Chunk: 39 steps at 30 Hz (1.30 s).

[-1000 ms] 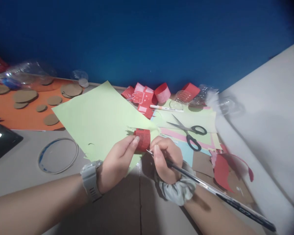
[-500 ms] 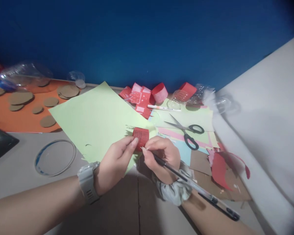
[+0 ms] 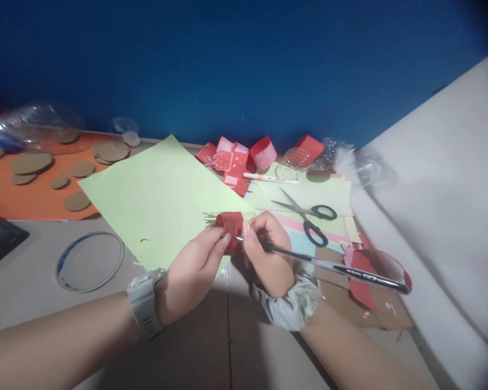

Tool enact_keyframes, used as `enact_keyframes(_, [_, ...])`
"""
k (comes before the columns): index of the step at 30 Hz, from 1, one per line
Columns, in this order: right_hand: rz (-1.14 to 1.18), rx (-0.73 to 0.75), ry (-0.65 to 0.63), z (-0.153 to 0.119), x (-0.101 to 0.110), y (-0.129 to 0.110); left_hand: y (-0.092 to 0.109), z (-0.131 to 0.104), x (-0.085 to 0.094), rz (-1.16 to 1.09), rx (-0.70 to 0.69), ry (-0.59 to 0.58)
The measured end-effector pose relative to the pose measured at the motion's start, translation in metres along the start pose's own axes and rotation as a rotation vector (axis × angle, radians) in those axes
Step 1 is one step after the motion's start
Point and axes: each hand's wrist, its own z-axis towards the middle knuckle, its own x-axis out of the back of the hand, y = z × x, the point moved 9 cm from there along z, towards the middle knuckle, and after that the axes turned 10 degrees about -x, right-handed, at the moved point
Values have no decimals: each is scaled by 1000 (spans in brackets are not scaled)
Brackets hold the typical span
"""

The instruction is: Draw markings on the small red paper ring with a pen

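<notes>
Between my hands is a small red paper roll with dark marks on its side. My left hand is closed on the roll's left side, thumb in front; a grey watch circles that wrist. My right hand pinches a black pen, whose tip points left at the roll's surface. Whether the tip touches the roll I cannot tell. The pen's back end reaches out to the right over the wrist with the grey scrunchie. Beneath the roll and left hand lies a light green sheet.
Scissors lie spread on coloured paper at the right. Red paper pieces and a white marker are behind my hands. Cardboard discs rest on orange paper at the left, near a tape ring. A blue wall rises behind.
The pen has swung to a flatter angle, its back end rising. My right hand has shifted slightly up and left, and the red roll has moved a little left.
</notes>
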Motion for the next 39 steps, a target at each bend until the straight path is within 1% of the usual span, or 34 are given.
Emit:
enact_keyframes(7, [5,-3,4,0,0,2,-2,-1,-1,60,12,-20])
enact_keyframes(12, [-20,3,-2,1,-1,2,-2,-1,-3,34,18,-38])
enact_keyframes(17, [-57,16,-7,2,-1,0,-3,0,-3,24,31,-31])
enact_keyframes(23, [-81,24,-33,2,-3,-1,-2,-1,-3,27,15,-39])
enact_keyframes(31, [-75,31,14,0,-1,1,-2,2,-4,17,-4,-43])
enact_keyframes(37, [-96,75,-42,-1,-4,-3,-1,1,-5,17,-10,-50])
enact_keyframes(39, [-93,66,-29,-1,-4,-2,-2,1,-4,18,-9,-48])
